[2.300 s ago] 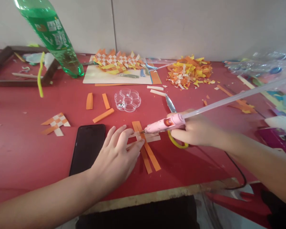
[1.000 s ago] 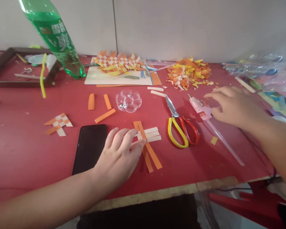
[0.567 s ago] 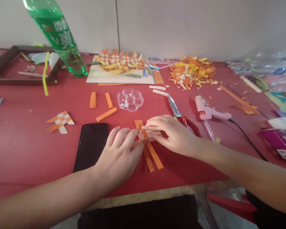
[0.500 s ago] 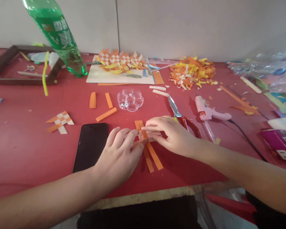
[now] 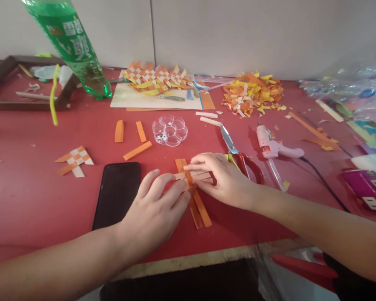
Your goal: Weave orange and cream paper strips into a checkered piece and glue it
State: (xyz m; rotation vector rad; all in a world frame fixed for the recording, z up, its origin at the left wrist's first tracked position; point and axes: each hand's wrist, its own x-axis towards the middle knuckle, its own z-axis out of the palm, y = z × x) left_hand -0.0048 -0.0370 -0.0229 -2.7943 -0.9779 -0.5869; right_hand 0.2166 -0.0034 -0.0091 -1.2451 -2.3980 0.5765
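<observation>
Long orange paper strips lie crossed with pale paper strips on the red table, close to its front edge. From the left, my left hand grips the crossing with its thumb and fingertips, partly covering it. My right hand holds the right ends of the pale strips between thumb and fingers. The lower orange ends spread apart toward me. Just behind my right hand lie red-handled scissors, blades pointing away. A black phone lies beside my left hand.
A woven paper fish and short orange strips lie left. Behind are a clear flower-shaped tray, a leaning green bottle, more woven fish and paper scraps. A pink glue gun with its cord lies right.
My left fingers have lifted and spread slightly, showing more of the pale strips at the crossing. My right hand stays almost in place. The view has shifted slightly.
</observation>
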